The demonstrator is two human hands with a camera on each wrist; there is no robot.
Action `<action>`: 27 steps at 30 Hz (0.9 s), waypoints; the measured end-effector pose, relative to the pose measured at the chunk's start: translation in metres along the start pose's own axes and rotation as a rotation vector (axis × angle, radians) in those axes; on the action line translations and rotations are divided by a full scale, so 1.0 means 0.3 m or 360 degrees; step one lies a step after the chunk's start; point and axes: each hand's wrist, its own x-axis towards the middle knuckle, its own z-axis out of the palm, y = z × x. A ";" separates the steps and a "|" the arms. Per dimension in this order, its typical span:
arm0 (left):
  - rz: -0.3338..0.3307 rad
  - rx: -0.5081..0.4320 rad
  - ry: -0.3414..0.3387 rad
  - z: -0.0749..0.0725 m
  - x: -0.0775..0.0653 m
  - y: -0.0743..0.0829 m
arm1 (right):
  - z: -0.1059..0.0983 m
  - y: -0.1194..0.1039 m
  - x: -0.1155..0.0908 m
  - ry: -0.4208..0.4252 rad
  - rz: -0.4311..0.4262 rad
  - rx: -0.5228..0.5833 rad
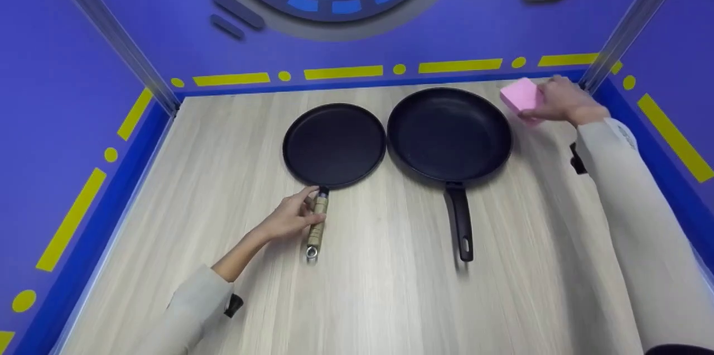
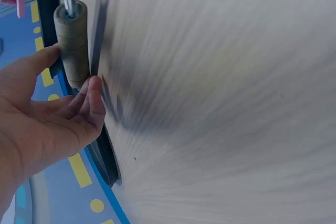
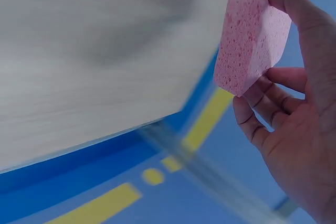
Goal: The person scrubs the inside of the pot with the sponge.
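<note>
My left hand is at the wooden handle of a flat black crepe pan. In the left wrist view, the thumb lies along one side of that handle and the fingertips curl in at its other side. Beyond the back right of a deeper black frying pan, my right hand holds a pink sponge. The right wrist view shows the porous sponge pinched between thumb and fingers, raised over the table edge area.
Both pans lie side by side on a light wood table, handles toward me. The frying pan's black handle points to the front. Blue panels with yellow marks wall the back and sides, with metal posts at the corners.
</note>
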 end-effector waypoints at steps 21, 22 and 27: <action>-0.0565 -0.0397 -0.0167 -0.015 -0.003 0.046 | 0.189 -0.770 0.274 -0.0059 -0.0641 0.0160; -0.0589 -0.0419 -0.0170 -0.013 -0.003 0.045 | 0.217 -0.802 0.276 -0.0060 -0.0705 0.0133; -0.0635 -0.0466 -0.0179 -0.009 -0.004 0.048 | 0.327 -0.922 0.266 -0.0068 -0.0989 -0.0082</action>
